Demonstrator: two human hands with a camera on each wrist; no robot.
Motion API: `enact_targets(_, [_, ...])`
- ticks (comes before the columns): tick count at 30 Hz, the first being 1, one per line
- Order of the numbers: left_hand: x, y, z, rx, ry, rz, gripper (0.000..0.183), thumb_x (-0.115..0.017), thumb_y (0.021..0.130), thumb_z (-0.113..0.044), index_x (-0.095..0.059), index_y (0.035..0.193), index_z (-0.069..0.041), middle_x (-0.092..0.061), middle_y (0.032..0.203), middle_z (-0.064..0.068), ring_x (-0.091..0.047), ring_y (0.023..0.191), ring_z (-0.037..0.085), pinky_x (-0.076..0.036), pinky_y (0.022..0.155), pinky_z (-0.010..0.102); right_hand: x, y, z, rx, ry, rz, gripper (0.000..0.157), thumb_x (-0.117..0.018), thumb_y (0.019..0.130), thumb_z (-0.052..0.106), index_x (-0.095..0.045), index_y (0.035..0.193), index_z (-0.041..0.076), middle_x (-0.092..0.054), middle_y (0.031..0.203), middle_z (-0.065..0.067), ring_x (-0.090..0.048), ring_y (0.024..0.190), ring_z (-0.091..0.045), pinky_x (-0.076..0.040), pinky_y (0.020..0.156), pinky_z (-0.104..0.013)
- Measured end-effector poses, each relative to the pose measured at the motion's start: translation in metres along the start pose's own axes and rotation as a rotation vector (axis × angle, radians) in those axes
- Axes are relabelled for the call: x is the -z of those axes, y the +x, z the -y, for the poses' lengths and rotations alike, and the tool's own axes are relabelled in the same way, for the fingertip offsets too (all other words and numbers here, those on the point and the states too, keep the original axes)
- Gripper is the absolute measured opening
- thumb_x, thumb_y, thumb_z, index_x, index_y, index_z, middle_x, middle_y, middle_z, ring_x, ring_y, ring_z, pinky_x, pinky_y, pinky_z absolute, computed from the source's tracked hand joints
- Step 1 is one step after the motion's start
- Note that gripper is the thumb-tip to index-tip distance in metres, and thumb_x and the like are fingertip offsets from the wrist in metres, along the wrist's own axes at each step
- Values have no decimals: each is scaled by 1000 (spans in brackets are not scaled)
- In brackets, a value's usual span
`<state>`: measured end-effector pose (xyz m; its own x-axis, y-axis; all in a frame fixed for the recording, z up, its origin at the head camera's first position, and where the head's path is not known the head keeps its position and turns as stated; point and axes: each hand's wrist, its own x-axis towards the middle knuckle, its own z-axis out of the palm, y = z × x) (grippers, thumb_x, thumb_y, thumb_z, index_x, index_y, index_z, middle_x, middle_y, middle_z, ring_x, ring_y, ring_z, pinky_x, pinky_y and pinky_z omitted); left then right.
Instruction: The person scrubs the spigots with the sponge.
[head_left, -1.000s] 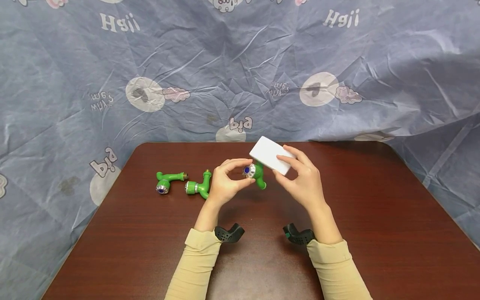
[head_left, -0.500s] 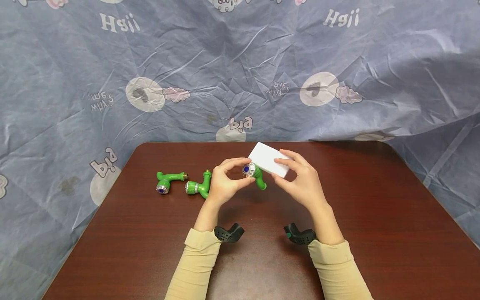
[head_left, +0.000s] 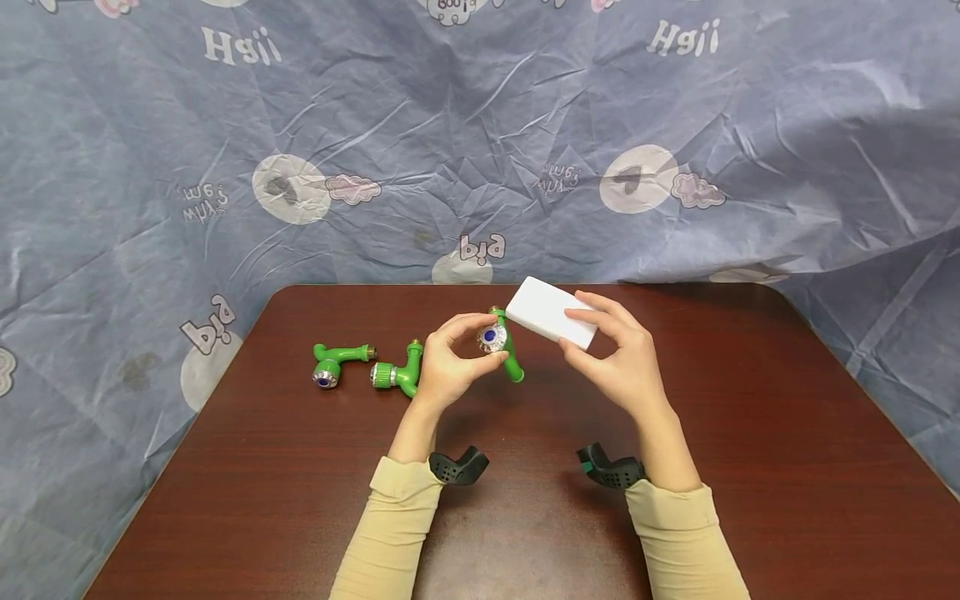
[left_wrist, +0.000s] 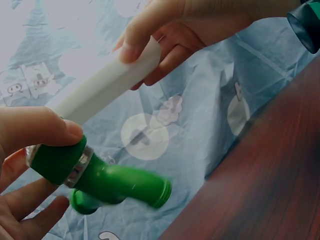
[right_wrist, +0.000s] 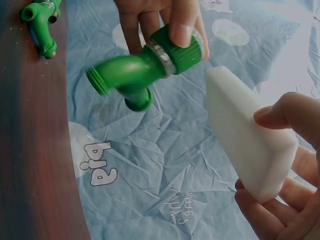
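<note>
My left hand (head_left: 453, 362) pinches a green faucet (left_wrist: 115, 180) by its ribbed knob, thumb on one side and fingers on the other. The knob's silver cap with a blue centre faces me in the head view, and the spout points down. My right hand (head_left: 618, 354) grips a white sponge block (right_wrist: 247, 132) at one end between thumb and fingers. The sponge's free end stands just right of the faucet, with a small gap between them in the right wrist view. Both things are held up above the table.
Two more green faucets lie on the dark red-brown table (head_left: 720, 417): one faucet (head_left: 337, 362) at the left, the other faucet (head_left: 397, 375) beside my left hand and partly hidden by it. A blue-grey printed cloth (head_left: 420, 150) hangs behind the table's far edge.
The sponge first moved left against the faucet, then back right, away from it. In my left hand the faucet has turned, so its threaded inlet now shows at the top.
</note>
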<state>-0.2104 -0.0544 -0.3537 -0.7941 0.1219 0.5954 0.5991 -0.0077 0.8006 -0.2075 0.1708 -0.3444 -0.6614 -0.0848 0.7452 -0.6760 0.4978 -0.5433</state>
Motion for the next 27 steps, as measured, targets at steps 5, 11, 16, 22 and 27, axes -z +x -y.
enact_targets(5, [0, 1, 2, 25, -59, -12, 48, -73, 67, 18, -59, 112, 16, -61, 106, 30, -62, 95, 34, -52, 80, 33, 6, 6, 24, 18, 41, 19, 33, -77, 63, -14, -69, 94, -6, -62, 113, -23, -58, 102, -40, -40, 84, -12])
enact_targets(11, [-1, 1, 2, 38, -50, -30, 54, -76, 65, 16, -58, 115, 13, -63, 103, 29, -62, 92, 31, -52, 82, 41, 9, 6, 35, 8, 91, 116, 33, -76, 64, -15, -69, 95, -7, -61, 113, -24, -58, 101, -40, -42, 82, -14])
enact_targets(16, [-2, 1, 3, 35, -60, -40, 56, -77, 63, 17, -58, 115, 14, -63, 102, 30, -62, 92, 35, -51, 81, 45, 1, 1, 14, 17, 127, 209, 36, -80, 66, -6, -71, 100, 2, -62, 118, -14, -58, 107, -29, -41, 87, -17])
enact_targets(22, [-4, 0, 3, 35, -47, -68, 56, -79, 62, 15, -59, 115, 13, -64, 101, 29, -63, 90, 33, -52, 79, 39, -2, -1, 7, -6, -3, 133, 32, -80, 68, 2, -72, 100, 4, -62, 118, -11, -58, 108, -26, -40, 87, -16])
enact_targets(27, [-3, 0, 4, 23, -34, -78, 56, -80, 62, 14, -60, 114, 13, -65, 100, 28, -63, 88, 29, -52, 77, 45, -3, 0, 10, 13, 35, 107, 35, -82, 65, -3, -72, 98, 3, -63, 116, -13, -59, 105, -29, -42, 84, -14])
